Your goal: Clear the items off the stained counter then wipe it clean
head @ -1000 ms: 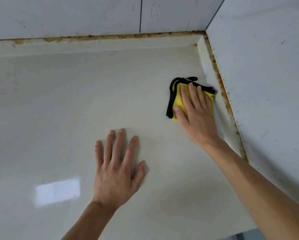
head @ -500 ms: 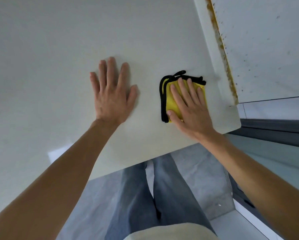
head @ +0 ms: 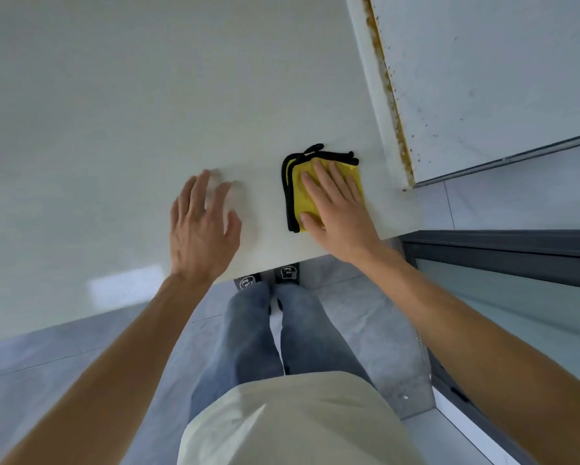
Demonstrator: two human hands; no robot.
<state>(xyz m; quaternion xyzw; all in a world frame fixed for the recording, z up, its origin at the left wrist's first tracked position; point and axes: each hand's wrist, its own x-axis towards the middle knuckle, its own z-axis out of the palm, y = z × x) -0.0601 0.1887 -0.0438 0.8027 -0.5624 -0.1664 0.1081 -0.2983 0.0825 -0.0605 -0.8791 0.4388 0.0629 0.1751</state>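
A folded yellow cloth with black edging (head: 300,199) lies on the pale counter (head: 147,112) near its front right corner. My right hand (head: 339,213) presses flat on the cloth, fingers spread over it and pointing away from me. My left hand (head: 203,229) is a short way to the left of the cloth, fingers apart and slightly blurred, over the counter near its front edge, holding nothing. No other items show on the counter.
A brown-stained seam (head: 387,95) runs along the counter's right side against the white wall (head: 483,78). The counter's front edge crosses below my hands. Below it are my legs in jeans (head: 282,330), the grey floor, and a dark-framed glass door (head: 516,280) on the right.
My right hand has dragged the cloth from the back right corner toward the counter's front edge. The view has tilted down, showing my legs. My left hand now looks slightly raised.
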